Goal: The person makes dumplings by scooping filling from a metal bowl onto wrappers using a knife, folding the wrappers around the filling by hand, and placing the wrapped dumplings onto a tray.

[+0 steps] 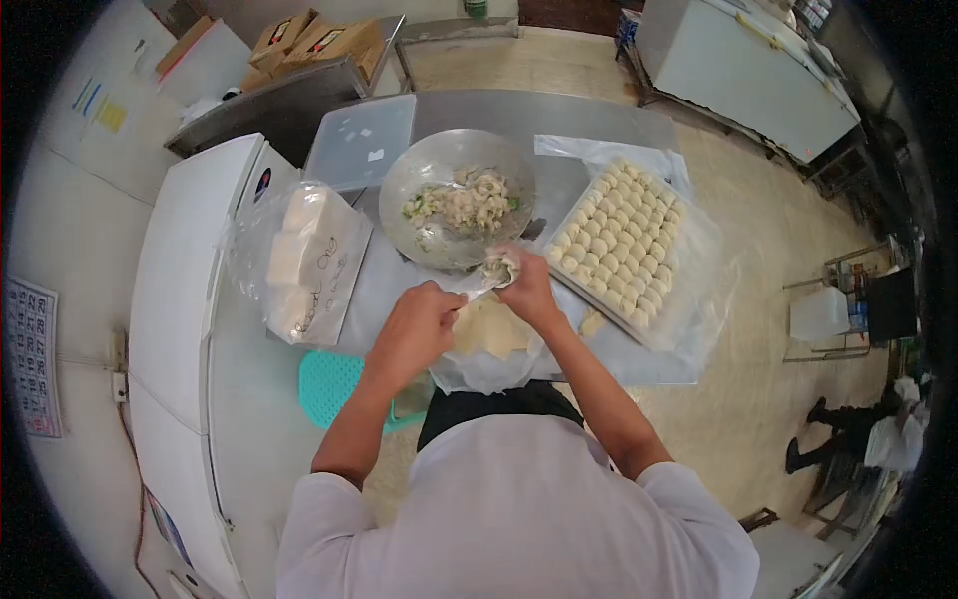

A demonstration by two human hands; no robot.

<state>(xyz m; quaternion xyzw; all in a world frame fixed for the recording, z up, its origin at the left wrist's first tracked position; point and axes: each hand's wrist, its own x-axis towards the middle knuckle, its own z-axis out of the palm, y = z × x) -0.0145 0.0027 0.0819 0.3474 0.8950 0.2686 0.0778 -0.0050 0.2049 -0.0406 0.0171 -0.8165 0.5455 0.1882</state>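
Note:
My left hand (416, 327) is closed on the handle of a small pale utensil, whose tip meets the filled wrapper. Cupped in my right hand (527, 290) is a wrapper with filling (498, 268), just past the near rim of the metal bowl. That bowl (399, 170) holds a pale filling mix (464, 205) with green bits. Below my hands, flat dough wrappers (489, 327) lie on plastic near the table's front edge. To the right, a tray (601, 297) carries rows of round white dumplings (624, 235).
A plastic bag of white blocks (299, 260) and a clear lid (361, 140) stand left on the steel table (619, 120). A white fridge (185, 299) is further left, a turquoise basket (329, 387) below. Another person (848, 424) is partly visible at far right.

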